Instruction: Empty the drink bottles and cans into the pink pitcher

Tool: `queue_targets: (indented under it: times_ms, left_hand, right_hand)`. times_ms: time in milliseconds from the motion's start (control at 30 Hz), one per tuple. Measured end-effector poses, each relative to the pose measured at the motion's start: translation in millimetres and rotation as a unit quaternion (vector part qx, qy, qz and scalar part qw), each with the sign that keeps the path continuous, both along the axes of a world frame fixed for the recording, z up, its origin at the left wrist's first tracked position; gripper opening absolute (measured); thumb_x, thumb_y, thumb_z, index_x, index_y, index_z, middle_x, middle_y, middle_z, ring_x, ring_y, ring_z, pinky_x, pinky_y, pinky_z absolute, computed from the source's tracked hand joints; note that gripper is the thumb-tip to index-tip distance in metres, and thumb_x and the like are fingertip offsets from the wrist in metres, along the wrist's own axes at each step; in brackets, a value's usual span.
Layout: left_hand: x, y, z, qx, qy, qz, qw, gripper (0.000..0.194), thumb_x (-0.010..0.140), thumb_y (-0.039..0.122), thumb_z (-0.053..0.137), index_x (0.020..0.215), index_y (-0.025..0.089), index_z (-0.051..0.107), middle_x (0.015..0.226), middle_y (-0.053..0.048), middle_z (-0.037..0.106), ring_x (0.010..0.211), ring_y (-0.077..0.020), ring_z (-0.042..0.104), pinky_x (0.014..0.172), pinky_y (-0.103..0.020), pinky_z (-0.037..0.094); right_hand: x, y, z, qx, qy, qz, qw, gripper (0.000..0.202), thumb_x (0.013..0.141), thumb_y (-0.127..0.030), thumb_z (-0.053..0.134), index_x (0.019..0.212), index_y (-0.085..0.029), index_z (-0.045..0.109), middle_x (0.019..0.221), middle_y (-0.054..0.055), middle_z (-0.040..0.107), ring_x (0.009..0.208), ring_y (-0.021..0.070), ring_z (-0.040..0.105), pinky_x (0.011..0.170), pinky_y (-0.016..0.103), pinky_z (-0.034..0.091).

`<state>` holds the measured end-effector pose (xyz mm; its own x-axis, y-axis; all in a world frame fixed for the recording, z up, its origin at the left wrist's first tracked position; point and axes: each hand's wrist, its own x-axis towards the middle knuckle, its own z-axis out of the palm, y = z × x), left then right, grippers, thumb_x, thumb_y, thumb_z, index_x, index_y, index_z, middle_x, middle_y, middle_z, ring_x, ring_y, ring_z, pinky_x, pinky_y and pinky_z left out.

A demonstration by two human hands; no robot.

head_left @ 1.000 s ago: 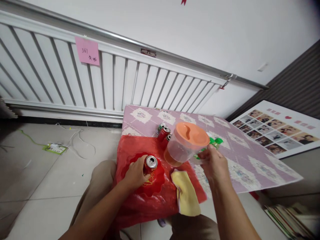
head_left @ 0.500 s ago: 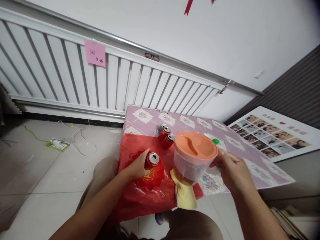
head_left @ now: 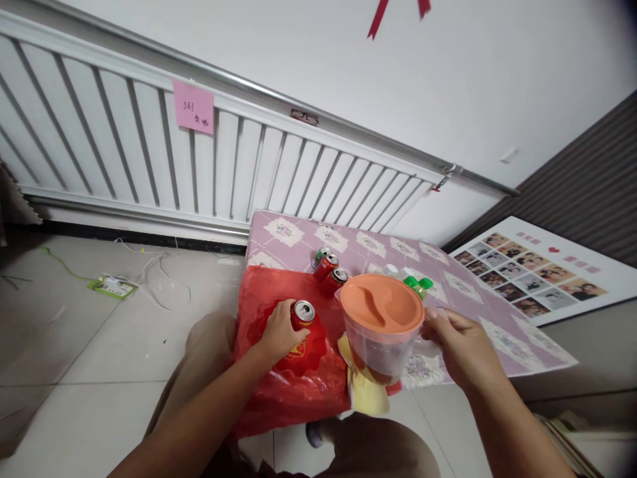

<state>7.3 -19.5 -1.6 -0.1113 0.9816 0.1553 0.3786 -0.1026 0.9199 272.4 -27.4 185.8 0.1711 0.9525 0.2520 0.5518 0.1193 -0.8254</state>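
My left hand (head_left: pixel 279 332) is wrapped round an upright red can (head_left: pixel 302 315) with an opened top, over a red scalloped tray (head_left: pixel 298 365) that bears a yellow pattern. My right hand (head_left: pixel 455 338) grips the handle of a clear pitcher (head_left: pixel 379 348) with an orange lid (head_left: pixel 382 303). Some brownish liquid shows low in the pitcher, which is held above a yellow cloth (head_left: pixel 369 395). Several other cans, among them a red can (head_left: pixel 326 265) and a green can (head_left: pixel 320 256), stand behind the tray.
A red plastic sheet (head_left: pixel 308 405) covers the near left part of the table with its purple patterned cloth (head_left: pixel 468 292). Green-capped bottles (head_left: pixel 423 287) stand behind the pitcher. A radiator (head_left: pixel 298 166) runs behind, and a photo board (head_left: pixel 537 265) leans at the right.
The pitcher in my right hand has moved slightly down and left, uncovering more of the green-capped bottles. My left hand has wrapped further round the can, which has shifted slightly.
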Motion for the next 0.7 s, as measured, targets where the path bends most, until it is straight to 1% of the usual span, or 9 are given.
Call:
queue_targets:
  times_ms: [167, 333, 400, 533, 633, 700]
  left_hand:
    - [-9, -2, 1.9, 0.034, -0.076, -0.041, 0.996, 0.066, 0.068, 0.007, 0.071, 0.128, 0.019, 0.049, 0.132, -0.01, 0.058, 0.126, -0.0257, 0.055, 0.112, -0.045, 0.041]
    - [-18, -6, 9.6, 0.024, -0.108, -0.071, 0.991, 0.074, 0.069, 0.011, 0.072, 0.137, 0.019, 0.043, 0.143, -0.012, 0.051, 0.134, -0.0264, 0.049, 0.118, -0.044, 0.036]
    - [-21, -9, 14.8, 0.02, -0.113, -0.074, 0.991, 0.074, 0.069, 0.012, 0.073, 0.136, 0.02, 0.043, 0.142, -0.011, 0.053, 0.132, -0.0261, 0.052, 0.116, -0.044, 0.038]
    - [-24, -15, 23.4, 0.018, -0.102, -0.093, 0.99, 0.066, 0.069, 0.012, 0.073, 0.129, 0.021, 0.048, 0.132, -0.009, 0.06, 0.123, -0.026, 0.058, 0.111, -0.044, 0.044]
    - [-26, -17, 24.4, 0.014, -0.101, -0.104, 0.989, 0.069, 0.068, 0.01, 0.072, 0.131, 0.021, 0.048, 0.136, -0.011, 0.058, 0.127, -0.0276, 0.055, 0.113, -0.045, 0.041]
    - [-26, -18, 22.3, 0.01, -0.105, -0.103, 0.989, 0.07, 0.067, 0.009, 0.072, 0.133, 0.02, 0.048, 0.139, -0.011, 0.056, 0.13, -0.0288, 0.053, 0.115, -0.046, 0.039]
  right_hand:
    - [-13, -3, 8.3, 0.016, -0.033, 0.029, 0.999, 0.04, 0.066, -0.051, 0.071, 0.043, -0.022, 0.056, 0.043, -0.001, 0.047, 0.043, 0.0113, 0.04, 0.04, 0.024, 0.035]
    - [-19, -1, 13.7, 0.009, -0.092, 0.038, 0.995, 0.042, 0.068, -0.055, 0.068, 0.045, -0.022, 0.056, 0.043, -0.002, 0.045, 0.043, 0.0114, 0.04, 0.042, 0.026, 0.037]
    - [-21, 0, 16.6, 0.006, -0.12, 0.053, 0.991, 0.043, 0.071, -0.057, 0.066, 0.047, -0.022, 0.058, 0.044, -0.001, 0.047, 0.044, 0.012, 0.041, 0.043, 0.026, 0.038]
    - [-25, 4, 20.0, -0.009, -0.145, 0.078, 0.986, 0.043, 0.073, -0.058, 0.064, 0.049, -0.022, 0.059, 0.048, 0.0, 0.055, 0.047, 0.0138, 0.046, 0.045, 0.027, 0.039]
    - [-24, 9, 18.3, -0.025, -0.16, 0.088, 0.983, 0.042, 0.074, -0.058, 0.064, 0.052, -0.022, 0.06, 0.051, 0.001, 0.058, 0.052, 0.0163, 0.053, 0.048, 0.028, 0.041]
    - [-23, 12, 16.4, -0.035, -0.173, 0.096, 0.98, 0.043, 0.075, -0.059, 0.063, 0.053, -0.022, 0.06, 0.053, 0.001, 0.058, 0.053, 0.0167, 0.054, 0.05, 0.028, 0.042]
